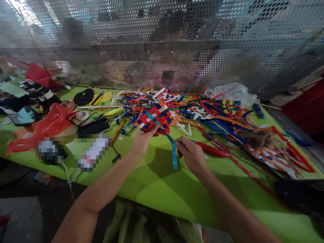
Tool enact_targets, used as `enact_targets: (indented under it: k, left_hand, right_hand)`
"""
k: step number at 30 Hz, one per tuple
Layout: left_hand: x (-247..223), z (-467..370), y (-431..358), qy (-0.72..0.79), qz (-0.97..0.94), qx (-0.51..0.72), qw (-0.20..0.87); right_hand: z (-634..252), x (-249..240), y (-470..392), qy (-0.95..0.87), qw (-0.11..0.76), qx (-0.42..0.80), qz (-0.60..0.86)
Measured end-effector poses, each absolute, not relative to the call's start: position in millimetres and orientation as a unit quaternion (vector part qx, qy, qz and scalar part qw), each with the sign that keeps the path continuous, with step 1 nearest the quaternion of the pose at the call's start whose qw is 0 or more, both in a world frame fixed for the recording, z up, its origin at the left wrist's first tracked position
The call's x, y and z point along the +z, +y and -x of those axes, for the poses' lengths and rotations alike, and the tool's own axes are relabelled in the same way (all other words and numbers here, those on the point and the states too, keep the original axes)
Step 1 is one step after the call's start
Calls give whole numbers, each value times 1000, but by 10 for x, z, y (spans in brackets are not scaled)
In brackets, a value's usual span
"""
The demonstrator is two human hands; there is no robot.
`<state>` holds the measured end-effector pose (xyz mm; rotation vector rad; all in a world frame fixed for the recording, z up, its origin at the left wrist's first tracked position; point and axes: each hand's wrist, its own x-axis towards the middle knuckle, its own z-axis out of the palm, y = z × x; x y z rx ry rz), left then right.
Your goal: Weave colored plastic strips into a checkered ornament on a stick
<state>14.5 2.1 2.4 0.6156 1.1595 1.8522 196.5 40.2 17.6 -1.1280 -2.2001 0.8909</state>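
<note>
Blue, one strip (174, 157) is pinched by the right hand (191, 153); one woven piece (159, 117) is held by the left hand (143, 139).

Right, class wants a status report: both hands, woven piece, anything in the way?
Left hand gripping woven piece. Right hand pinching teal strip. Red handle close beside right hand, possible snag.

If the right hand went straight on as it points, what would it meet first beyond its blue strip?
Probably the woven piece held in the left hand, though depth is unclear.
</note>
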Motion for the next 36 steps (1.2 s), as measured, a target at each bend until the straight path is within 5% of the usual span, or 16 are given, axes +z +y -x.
enact_targets:
  k: [36]
  left_hand:
    - [100, -258, -57, 457, -183, 702, 514]
  right_hand:
    - [-1902, 221, 391, -809, 245, 331, 419]
